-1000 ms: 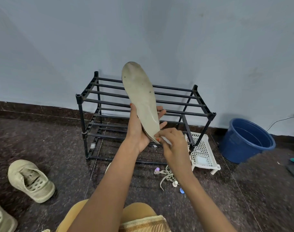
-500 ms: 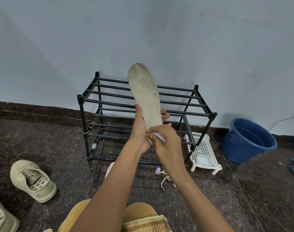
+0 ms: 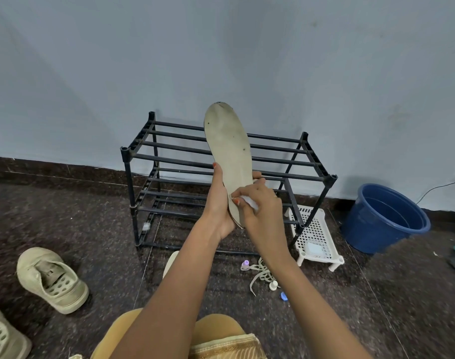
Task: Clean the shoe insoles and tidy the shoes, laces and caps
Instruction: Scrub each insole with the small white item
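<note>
- My left hand (image 3: 220,203) is curled round the heel end of the insole (image 3: 229,151), thumb on the near edge and fingers behind. It holds the insole upright in the air, toe up, in front of the black shoe rack (image 3: 169,158).
- My right hand (image 3: 261,212) is pinched on a small white wipe (image 3: 249,202), which is pressed to the insole's face just above the heel.
- I think long strokes from heel to toe would work best, because the dark specks sit higher up near the toe.
- The insole looks thin, so my left fingers should brace it from behind or it will flex away from the wipe.
- My left palm covers the heel, so I would need to re-grip higher to clean that patch.
- The shoe (image 3: 53,279), laces (image 3: 261,274) and caps (image 3: 245,265) lie on the floor, not yet tidied; those come later.
</note>
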`<state>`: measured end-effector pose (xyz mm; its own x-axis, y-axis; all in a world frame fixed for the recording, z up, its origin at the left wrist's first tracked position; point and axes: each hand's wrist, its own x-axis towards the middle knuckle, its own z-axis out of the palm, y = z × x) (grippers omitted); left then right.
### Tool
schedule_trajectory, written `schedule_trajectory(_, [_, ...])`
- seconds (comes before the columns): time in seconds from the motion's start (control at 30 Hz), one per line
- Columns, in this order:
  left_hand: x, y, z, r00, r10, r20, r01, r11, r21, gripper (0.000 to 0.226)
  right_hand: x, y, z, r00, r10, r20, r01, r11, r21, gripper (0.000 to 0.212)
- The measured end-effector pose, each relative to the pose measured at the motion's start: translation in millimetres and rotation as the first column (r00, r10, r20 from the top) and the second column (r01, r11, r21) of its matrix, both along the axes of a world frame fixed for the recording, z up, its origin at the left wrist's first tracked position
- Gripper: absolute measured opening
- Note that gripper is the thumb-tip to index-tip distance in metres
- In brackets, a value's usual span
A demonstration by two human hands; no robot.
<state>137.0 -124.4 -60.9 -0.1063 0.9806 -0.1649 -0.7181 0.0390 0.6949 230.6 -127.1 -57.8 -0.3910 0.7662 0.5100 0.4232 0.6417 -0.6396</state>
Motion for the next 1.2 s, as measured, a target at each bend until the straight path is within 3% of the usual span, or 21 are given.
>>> schedule_trajectory(0.27, [2.3, -1.3, 2.1, 0.999, -0.052, -0.001, 0.052, 0.998, -0.022, 0.083, 9.7, -1.2, -5.1, 0.997, -0.046, 0.06, 0.042, 0.997, 0.063, 0.012])
schedule_trajectory(0.43, [5.7, -1.9, 1.5, 0.999, -0.035, -0.006, 0.035, 0.999, -0.016, 0.068, 7.0, 15.6, 1.9, 0.993, -0.113, 0.04, 0.108, 0.989, 0.105, 0.01])
schedule_trajectory(0.57, [2.6, -0.6, 1.0, 0.999, -0.026, -0.034, 0.025, 0.999, -0.024, 0.077, 7.2, 10.6, -4.0, 0.995, -0.084, 0.045, 0.081, 0.994, 0.068, 0.011])
schedule_trajectory(0.8, [1.3, 1.4, 0.5, 0.992, 0.079, 0.094, -0.081, 0.996, 0.023, 0.074, 22.0, -4.8, -19.0, 0.994, -0.032, 0.104, 0.031, 0.999, 0.007, 0.013])
schedule_trajectory(1.07, [12.6, 3.1, -2.7, 1.0, -0.013, -0.019, 0.012, 1.0, -0.028, 0.079, 24.6, 8.2, -8.7, 0.99, -0.127, -0.063, 0.117, 0.983, -0.143, 0.012])
schedule_trajectory(1.2, [17.7, 6.7, -7.8, 0.999, -0.033, 0.02, 0.033, 0.999, -0.015, 0.077, 25.5, 22.5, -8.1, 0.971, -0.189, -0.145, 0.149, 0.957, -0.247, 0.007])
